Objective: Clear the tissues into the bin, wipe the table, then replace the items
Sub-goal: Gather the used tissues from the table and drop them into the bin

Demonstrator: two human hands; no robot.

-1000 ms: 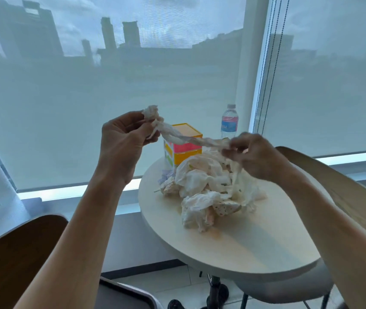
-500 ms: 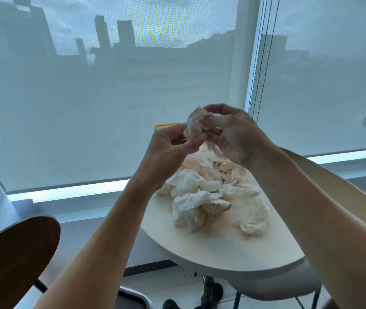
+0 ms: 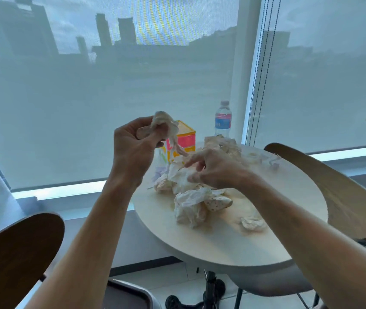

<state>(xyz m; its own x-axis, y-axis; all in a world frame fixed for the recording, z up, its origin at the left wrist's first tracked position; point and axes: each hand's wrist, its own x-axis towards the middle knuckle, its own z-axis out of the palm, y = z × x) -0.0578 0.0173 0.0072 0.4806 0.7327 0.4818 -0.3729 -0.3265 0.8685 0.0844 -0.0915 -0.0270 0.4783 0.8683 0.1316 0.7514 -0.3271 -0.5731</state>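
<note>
So we've got our left hand [image 3: 133,150] raised above the near-left edge of the round counter [image 3: 211,246], fingers [image 3: 143,132] clamped on a wadded tissue [image 3: 163,123]. A twisted tail of it [image 3: 177,146] hangs down and to the right, toward our right hand [image 3: 216,168]. That one hovers low over the pile, fingers [image 3: 194,159] spread apart and loosely curled, not clamped on anything we can make out. It's a bit blurred, so we can't tell if the fingertips touch the tissues under them.

The tissue pile [image 3: 191,197] sits in the middle of the counter, all crumpled white sheets bunched together, some with a brownish tint. One small stray tissue ball [image 3: 252,223] lies apart from the pile, near the right front part of the counter. More crumpled stuff [image 3: 224,144] sits toward the back, behind our right hand.

At the far edge by the window there's a yellow and pink box [image 3: 185,139], partly hidden behind the held tissue, and a water bottle [image 3: 222,119] standing upright to its right, with a blue and red label. A wooden chair back [image 3: 333,188] curves around the right side of the counter, and another darker chair back [image 3: 15,257] is at the bottom left. The window blind [image 3: 66,119] behind everything is pulled down, with a city skyline showing through it.
</note>
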